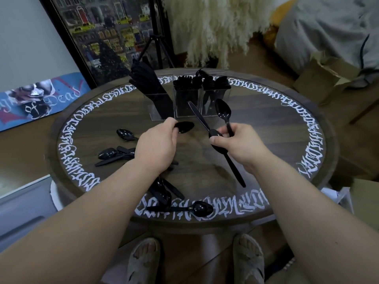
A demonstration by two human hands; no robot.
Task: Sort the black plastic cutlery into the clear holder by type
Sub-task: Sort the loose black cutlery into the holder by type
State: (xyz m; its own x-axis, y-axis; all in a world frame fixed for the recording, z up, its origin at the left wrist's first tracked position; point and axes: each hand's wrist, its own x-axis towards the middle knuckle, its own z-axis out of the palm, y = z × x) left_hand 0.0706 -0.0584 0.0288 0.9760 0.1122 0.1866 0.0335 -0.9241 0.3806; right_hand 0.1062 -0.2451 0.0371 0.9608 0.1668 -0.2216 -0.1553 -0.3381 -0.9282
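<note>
While my left hand [156,144] pinches a black spoon [184,127] by its bowl at frame centre, my right hand [239,145] grips a knife [198,115], an upright spoon [223,113] and a third piece whose handle slants toward lower right. Just above, the clear holder [187,99] stands with three compartments of black cutlery, knives leaning out on the left. Loose spoons [125,134] and other pieces lie at left and lower centre on the round lettered table [287,128].

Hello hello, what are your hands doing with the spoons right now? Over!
Left hand pinching a spoon. Right hand holding a knife and a second spoon. Holder ahead, nothing blocking.
</note>
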